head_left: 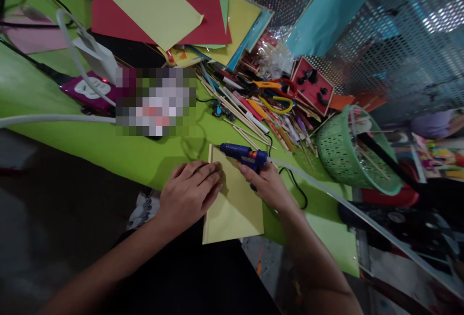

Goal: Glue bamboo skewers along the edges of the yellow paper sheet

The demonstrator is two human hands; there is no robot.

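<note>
A blue glue gun [242, 153] with a long clear glue stick out of its back is gripped in my right hand [266, 182]. Its nozzle points left, over the top left corner of a yellow sheet [235, 208]. A thin pale strip runs along the sheet's left edge. On that edge rests my left hand [194, 189], palm down, its fingers lying flat and close together across the paper. The lower end of the sheet reaches past the table's front edge.
Sticks, pens and scissors [284, 95] are heaped behind the sheet. A green basket [357, 148] stands at the right. A purple power strip [89, 88] with cables lies at the left. Coloured paper [155, 6] is stacked at the back of the green table [152, 153].
</note>
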